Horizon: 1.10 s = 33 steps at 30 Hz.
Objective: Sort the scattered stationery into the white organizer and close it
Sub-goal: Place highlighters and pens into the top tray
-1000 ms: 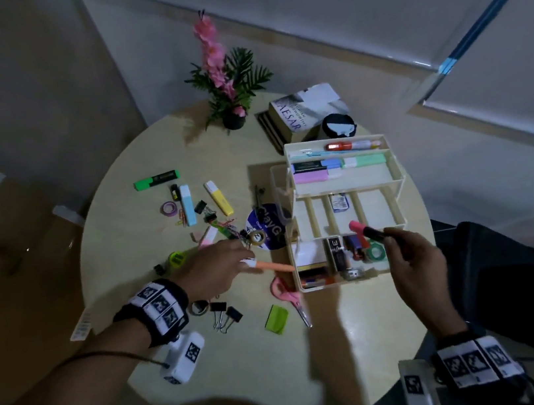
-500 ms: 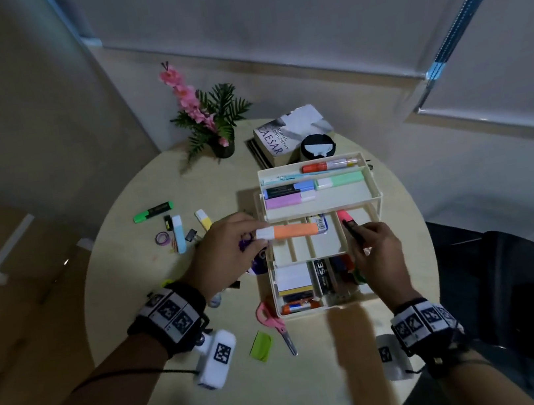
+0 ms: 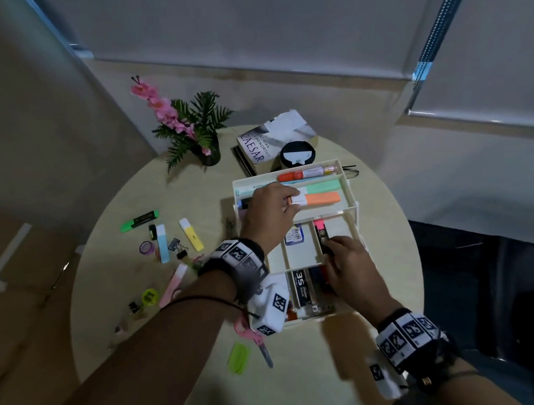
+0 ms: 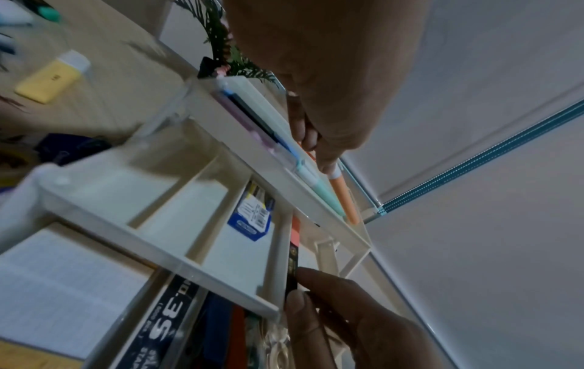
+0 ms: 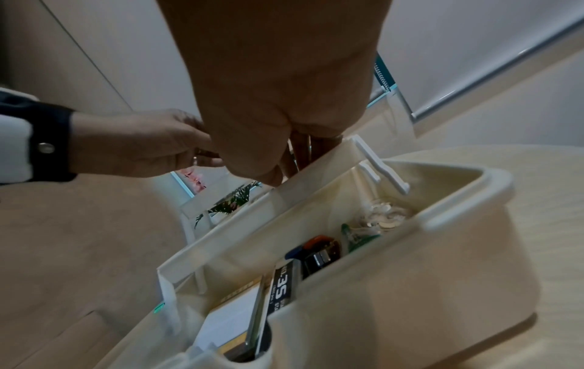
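The white organizer (image 3: 348, 186) (image 4: 202, 272) (image 5: 411, 287) stands open with its tiered trays fanned out. My left hand (image 3: 293, 203) (image 4: 319, 149) pinches an orange highlighter (image 3: 324, 198) (image 4: 344, 197) by its white cap and holds it in the top tray beside a mint one. My right hand (image 3: 329, 248) (image 4: 300, 287) grips the black end of a pink highlighter (image 3: 320, 229) (image 4: 294, 262) lying in a slot of the middle tray. Left of the organizer the table holds green (image 3: 140, 220), yellow (image 3: 191, 234), blue (image 3: 163, 248) and pink (image 3: 173, 288) highlighters.
Pink scissors (image 3: 255, 339) and a lime-green piece (image 3: 238, 358) lie near the organizer's front left corner. A potted plant (image 3: 192, 130), a book (image 3: 263, 143) and a black round case (image 3: 297, 153) stand at the back of the round table (image 3: 175, 337). Small clips and a tape roll (image 3: 146, 247) lie at the left.
My left hand carried the orange highlighter from the table up into the top tray. My right hand lowered the pink highlighter into a middle tray slot.
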Each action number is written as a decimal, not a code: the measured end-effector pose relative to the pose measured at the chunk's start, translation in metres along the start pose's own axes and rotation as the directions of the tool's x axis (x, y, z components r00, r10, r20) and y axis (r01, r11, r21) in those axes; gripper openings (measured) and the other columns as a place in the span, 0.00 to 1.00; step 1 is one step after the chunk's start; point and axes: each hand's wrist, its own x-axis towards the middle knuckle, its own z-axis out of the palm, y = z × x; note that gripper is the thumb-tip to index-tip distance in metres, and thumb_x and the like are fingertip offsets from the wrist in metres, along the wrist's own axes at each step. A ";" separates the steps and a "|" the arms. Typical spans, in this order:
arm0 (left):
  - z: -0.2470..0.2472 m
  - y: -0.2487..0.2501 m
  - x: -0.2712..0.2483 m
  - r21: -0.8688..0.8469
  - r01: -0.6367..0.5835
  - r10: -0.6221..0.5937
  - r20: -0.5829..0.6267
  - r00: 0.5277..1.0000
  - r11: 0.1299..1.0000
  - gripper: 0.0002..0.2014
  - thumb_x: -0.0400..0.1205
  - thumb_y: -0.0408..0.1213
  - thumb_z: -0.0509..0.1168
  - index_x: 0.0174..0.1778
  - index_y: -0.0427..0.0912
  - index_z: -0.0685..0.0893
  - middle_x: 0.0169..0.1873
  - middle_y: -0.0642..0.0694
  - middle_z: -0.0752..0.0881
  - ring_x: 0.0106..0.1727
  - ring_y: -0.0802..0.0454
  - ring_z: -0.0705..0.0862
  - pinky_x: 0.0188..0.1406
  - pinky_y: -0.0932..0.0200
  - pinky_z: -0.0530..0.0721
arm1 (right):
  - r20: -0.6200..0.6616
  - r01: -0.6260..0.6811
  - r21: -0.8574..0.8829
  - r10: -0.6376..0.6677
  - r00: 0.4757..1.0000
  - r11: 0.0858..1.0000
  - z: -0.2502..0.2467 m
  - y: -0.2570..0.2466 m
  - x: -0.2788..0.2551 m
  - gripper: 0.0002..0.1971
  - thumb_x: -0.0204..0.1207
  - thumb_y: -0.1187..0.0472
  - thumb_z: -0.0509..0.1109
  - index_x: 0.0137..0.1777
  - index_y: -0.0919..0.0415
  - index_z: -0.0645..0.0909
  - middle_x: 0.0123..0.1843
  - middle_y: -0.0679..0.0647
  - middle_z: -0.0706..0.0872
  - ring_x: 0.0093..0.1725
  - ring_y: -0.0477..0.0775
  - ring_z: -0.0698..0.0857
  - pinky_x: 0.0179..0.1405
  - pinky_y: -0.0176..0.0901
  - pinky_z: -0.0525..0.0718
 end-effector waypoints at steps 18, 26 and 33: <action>0.024 -0.002 0.008 0.189 0.084 -0.078 -0.036 0.996 0.978 0.16 0.79 0.43 0.79 0.61 0.46 0.92 0.58 0.46 0.85 0.60 0.42 0.86 0.64 0.44 0.83 | -0.041 0.063 -0.018 -0.064 0.997 0.998 -0.026 -0.007 -0.010 0.12 0.77 0.66 0.76 0.60 0.59 0.87 0.61 0.54 0.85 0.62 0.59 0.82 0.63 0.58 0.82; -0.021 -0.050 -0.044 0.072 -0.009 0.017 -0.107 0.994 0.997 0.11 0.80 0.38 0.74 0.59 0.46 0.89 0.54 0.47 0.83 0.55 0.44 0.85 0.54 0.45 0.86 | 0.016 0.209 -0.002 -0.209 0.978 0.978 -0.003 -0.067 0.001 0.12 0.76 0.70 0.76 0.59 0.62 0.87 0.60 0.57 0.85 0.60 0.61 0.83 0.60 0.57 0.85; -0.082 -0.148 -0.129 0.037 0.119 -0.111 -0.163 0.980 0.992 0.08 0.82 0.33 0.72 0.56 0.44 0.89 0.53 0.48 0.82 0.55 0.47 0.82 0.55 0.48 0.84 | 0.136 0.300 0.055 -0.304 0.943 0.952 0.050 -0.144 0.022 0.10 0.79 0.70 0.73 0.57 0.59 0.86 0.51 0.53 0.86 0.47 0.58 0.86 0.44 0.52 0.85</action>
